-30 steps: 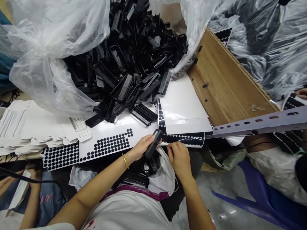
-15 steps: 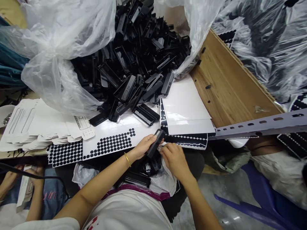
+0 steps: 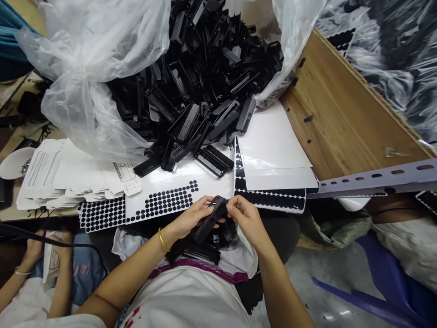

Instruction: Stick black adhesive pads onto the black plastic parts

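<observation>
Left hand (image 3: 197, 213) and right hand (image 3: 246, 219) meet at a black part (image 3: 206, 226)!
The left grips it; the right, pinched narrow, is at its edge, any hold there I can't tell.

One long, narrow black plastic piece (image 3: 208, 224) with a textured face; held aslant in the left hand (image 3: 191, 217); upper end leaning rightward.

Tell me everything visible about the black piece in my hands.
The black piece is long and narrow, apparently plastic, with a patterned face and what looks like an open, frame-like part at its far end. It slants away to the right, above the white bag. The left hand grips it; the right hand is at its far end, exact contact unclear.
</observation>
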`<state>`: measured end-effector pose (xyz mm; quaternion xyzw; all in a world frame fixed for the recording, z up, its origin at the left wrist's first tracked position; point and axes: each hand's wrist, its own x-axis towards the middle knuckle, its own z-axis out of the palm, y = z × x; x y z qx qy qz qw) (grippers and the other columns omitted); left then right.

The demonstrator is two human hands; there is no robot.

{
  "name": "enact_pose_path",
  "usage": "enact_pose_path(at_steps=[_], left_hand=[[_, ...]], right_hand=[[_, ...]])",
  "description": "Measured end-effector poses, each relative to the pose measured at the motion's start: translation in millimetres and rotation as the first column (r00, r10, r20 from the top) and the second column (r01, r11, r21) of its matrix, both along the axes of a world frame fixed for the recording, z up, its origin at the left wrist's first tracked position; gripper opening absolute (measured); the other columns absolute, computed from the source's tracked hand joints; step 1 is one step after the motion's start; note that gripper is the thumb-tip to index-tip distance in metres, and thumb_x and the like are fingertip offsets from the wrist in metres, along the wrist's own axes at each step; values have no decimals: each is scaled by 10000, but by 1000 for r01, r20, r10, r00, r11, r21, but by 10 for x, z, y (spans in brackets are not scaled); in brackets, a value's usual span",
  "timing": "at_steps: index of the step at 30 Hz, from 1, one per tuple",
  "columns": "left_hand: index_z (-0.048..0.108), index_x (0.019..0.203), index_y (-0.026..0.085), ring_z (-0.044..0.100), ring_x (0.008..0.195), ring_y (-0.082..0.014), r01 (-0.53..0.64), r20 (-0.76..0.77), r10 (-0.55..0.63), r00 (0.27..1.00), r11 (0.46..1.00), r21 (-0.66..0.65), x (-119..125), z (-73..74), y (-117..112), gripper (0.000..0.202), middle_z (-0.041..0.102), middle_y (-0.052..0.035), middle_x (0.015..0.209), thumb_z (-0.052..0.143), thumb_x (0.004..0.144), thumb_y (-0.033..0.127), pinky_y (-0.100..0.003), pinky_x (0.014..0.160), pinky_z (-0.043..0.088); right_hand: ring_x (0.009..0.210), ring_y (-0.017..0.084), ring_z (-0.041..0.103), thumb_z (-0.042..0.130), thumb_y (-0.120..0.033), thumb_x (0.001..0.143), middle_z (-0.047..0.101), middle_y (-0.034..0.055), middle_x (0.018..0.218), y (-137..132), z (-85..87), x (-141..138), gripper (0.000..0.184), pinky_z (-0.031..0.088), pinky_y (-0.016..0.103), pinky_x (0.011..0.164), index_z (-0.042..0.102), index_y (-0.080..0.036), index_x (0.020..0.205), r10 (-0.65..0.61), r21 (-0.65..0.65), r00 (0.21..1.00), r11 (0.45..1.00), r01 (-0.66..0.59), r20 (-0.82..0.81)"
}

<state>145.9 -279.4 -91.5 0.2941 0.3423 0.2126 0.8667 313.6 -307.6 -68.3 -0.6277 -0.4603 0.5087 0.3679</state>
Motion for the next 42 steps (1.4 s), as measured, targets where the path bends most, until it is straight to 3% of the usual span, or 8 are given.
enact_pose_path(at_steps=[14,22,31,42], left_hand=[[511,1042,184,678,865,-207,6,-32,-7,999,1000,-13,-22,59,-6,366,691,-72,934,635,773,399,-340,780,531],[515,1029,188,673,892,-213,10,-37,-10,999,1000,-7,-26,69,-1,340,678,-73,968,636,777,382,-334,777,528],[518,995,188,676,858,-211,-4,-34,4,999,1000,-23,-25,98,1,369,677,-75,956,672,737,403,-312,742,522],[487,973,196,668,750,-158,-10,-238,58,969,980,200,56,50,-43,342,620,-14,872,651,746,392,-296,688,524]], right_hand=[[510,112,420,495,-264,750,467,-47,532,58,36,-24,131,338,238,497,467,-205,636,86,-67,994,994,-82,65],[505,109,430,493,-235,750,487,-44,536,80,36,-26,121,332,235,498,494,-200,634,99,-22,980,995,-97,171],[501,109,431,502,-255,751,475,-47,524,107,5,-6,134,333,229,484,488,-201,630,123,-31,986,992,-120,115],[485,102,442,514,-252,757,483,-42,538,70,-37,-104,122,353,220,461,506,-199,647,42,34,990,998,-47,138]])
